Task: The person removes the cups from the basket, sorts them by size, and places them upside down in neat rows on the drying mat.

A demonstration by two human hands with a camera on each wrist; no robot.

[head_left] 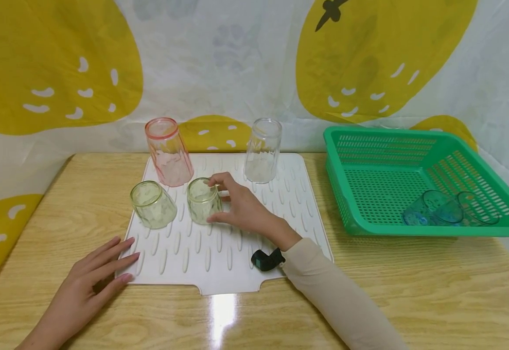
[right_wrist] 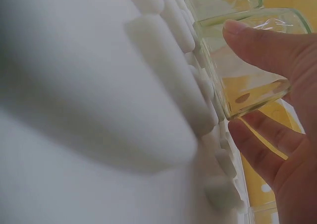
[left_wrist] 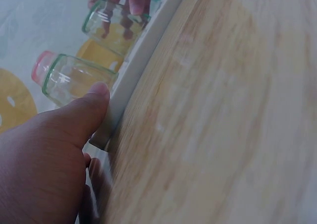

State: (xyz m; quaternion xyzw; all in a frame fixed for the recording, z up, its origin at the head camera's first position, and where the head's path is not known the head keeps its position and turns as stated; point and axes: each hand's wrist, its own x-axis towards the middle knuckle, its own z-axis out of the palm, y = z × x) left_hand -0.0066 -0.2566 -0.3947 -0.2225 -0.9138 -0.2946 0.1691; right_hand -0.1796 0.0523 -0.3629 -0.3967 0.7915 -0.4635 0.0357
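R hand (head_left: 245, 204) grips short pale-green faceted glass tumbler (head_left: 202, 206), thumb on one side, fingers curved round the other; that tumbler stands on white ribbed plastic drying mat (head_left: 291, 194), mid-L part; L hand (head_left: 90, 277) isn't gripping, fingers straight & spread, tips on mat's L front edge, thumb lying along it.

Second short pale-green glass tumbler (head_left: 154, 209) on mat's L side, just beside the first; tall pink-tinted glass tumbler (head_left: 171, 158) at mat's back L; tall clear glass tumbler (head_left: 263, 155) at mat's back, R of centre; green plastic mesh basket (head_left: 433, 230) R of mat, w/ blue glass tumblers (head_left: 444, 211) in its front R part; light wood table (head_left: 368, 296) under mat; white-&-yellow patterned cloth (head_left: 223, 53) hangs behind mat; black device (head_left: 265, 260) at R wrist, over mat's front R part.
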